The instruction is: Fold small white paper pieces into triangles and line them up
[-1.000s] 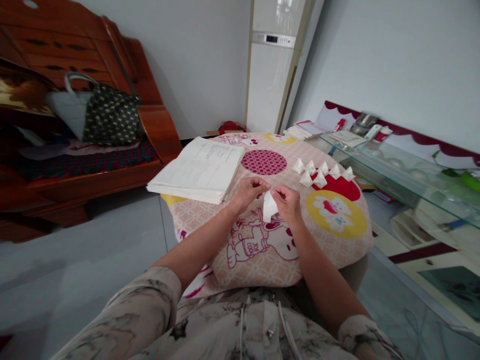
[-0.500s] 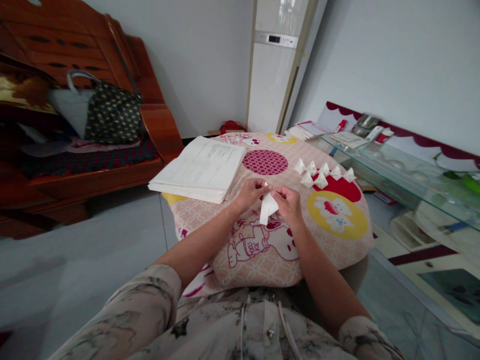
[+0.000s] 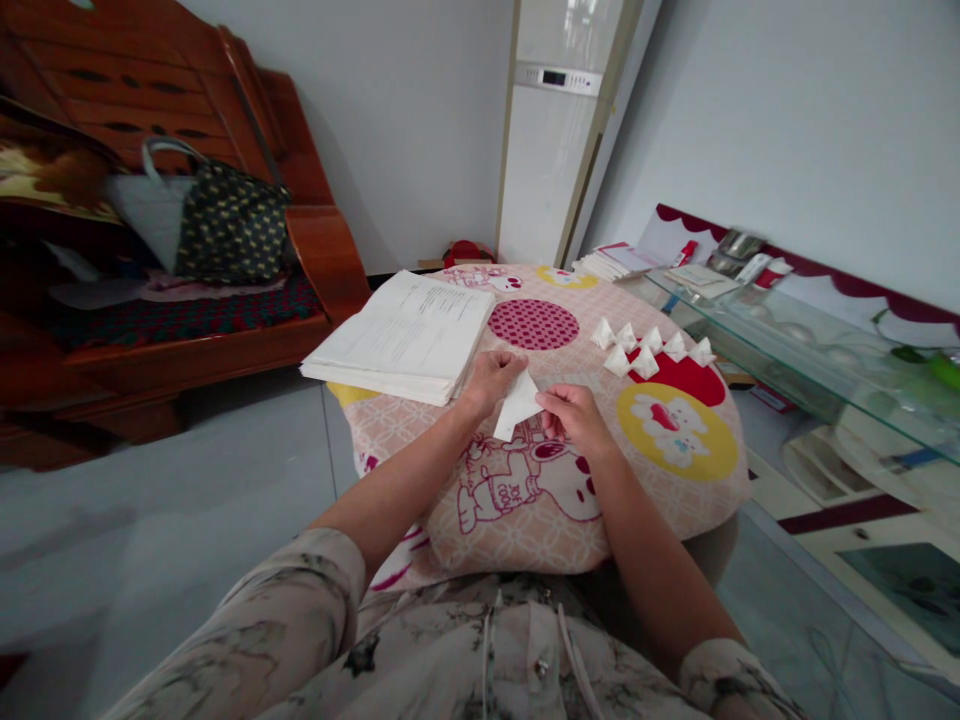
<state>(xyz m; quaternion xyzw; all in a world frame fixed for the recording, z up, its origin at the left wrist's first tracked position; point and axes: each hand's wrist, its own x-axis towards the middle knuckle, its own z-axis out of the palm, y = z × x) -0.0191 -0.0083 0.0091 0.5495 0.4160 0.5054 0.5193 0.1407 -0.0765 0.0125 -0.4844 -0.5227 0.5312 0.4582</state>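
Note:
A folded strip of white paper [image 3: 518, 404] is held between my hands above the patterned tablecloth [image 3: 450, 505]. My left hand [image 3: 491, 378] pinches its upper left part, fingers closed. At its right corner, the thumb and forefinger of my right hand [image 3: 574, 412] grip the paper. One end of the strip hangs down toward me. To the right of my hands, several small folded white paper pyramids [image 3: 646, 362] stand in two rows on the cloth.
A thick stack of white sheets [image 3: 405, 335] lies left of my hands. On the right, a glass shelf [image 3: 810, 350] carries cups and small items beside the table. A wooden bench [image 3: 300, 250] with bags stands at the left; a tall white air conditioner [image 3: 544, 160] is behind.
My hands have moved apart a little. The paper has shifted left and turned, and my right hand now grips its right corner, lower than before.

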